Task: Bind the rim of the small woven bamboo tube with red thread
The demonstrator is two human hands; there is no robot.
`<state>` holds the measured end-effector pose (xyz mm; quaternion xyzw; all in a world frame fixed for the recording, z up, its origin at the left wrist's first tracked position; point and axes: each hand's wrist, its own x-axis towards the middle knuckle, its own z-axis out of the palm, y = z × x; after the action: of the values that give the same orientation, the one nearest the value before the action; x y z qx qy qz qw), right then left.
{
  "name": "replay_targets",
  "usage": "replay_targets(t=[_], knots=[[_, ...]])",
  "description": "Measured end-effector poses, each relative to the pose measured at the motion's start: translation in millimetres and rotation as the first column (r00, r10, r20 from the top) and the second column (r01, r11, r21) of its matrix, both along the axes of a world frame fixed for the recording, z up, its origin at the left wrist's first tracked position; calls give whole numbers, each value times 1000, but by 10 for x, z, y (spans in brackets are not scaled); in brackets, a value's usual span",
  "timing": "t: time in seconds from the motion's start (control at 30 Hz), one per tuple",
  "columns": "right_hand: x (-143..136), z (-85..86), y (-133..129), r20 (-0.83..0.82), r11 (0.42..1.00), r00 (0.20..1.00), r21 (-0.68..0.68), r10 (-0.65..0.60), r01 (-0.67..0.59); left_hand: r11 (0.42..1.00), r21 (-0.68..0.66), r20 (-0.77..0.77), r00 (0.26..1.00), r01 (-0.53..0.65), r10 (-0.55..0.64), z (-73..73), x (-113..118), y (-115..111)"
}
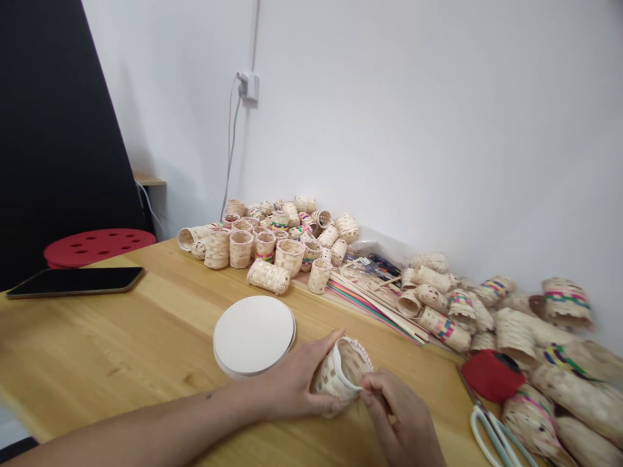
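A small woven basket (331,379) is tilted with its mouth toward the right. Around its left side and base wraps my left hand (296,383), thumb below and fingers above. My right hand (402,415) pinches at the lower right of the rim, where a white strip runs along the edge. Pinkish stitching shows on the far part of the rim. Whether a needle or thread is between the right fingertips is too small to tell. Just left of the basket lies a stack of round white discs (254,335).
Many woven baskets (241,248) stand and lie at the back, more on the right. Coloured strips (374,305) lie between them. Scissors (496,431) and a red roll (492,376) are at right. A phone (75,281) lies at left, near a red stool (100,246).
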<state>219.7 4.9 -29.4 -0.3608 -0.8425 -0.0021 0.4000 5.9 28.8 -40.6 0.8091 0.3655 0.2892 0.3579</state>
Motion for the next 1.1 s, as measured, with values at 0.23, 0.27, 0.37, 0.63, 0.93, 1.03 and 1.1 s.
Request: replay_targets(t=[0.23, 0.27, 0.37, 0.63, 0.93, 1.03, 1.1], knots=[[20, -44, -5, -2, 999, 1000, -37, -7, 7, 999, 28, -10, 1000, 21, -21, -24, -19, 40], [20, -49, -6, -1, 999, 1000, -45, -13, 13, 999, 32, -10, 1000, 23, -23, -29, -19, 44], [14, -48, -21, -4, 997, 1000, -67, -29, 29, 999, 48, -13, 1000, 21, -21, -62, -15, 53], [21, -34, -31, -41, 987, 998, -153, -52, 45, 995, 100, 14, 1000, 10, -12, -248, -21, 112], [24, -44, -20, -105, 977, 993, -209, -59, 36, 992, 121, 87, 996, -33, 22, -371, -11, 129], [6, -33, -39, -109, 981, 992, -193, -57, 35, 975, 203, 179, 982, -91, 54, -300, -2, 96], [3, -32, -45, -102, 983, 993, -181, -52, 33, 941, 297, 218, 971, -162, 98, -211, -11, 65]])
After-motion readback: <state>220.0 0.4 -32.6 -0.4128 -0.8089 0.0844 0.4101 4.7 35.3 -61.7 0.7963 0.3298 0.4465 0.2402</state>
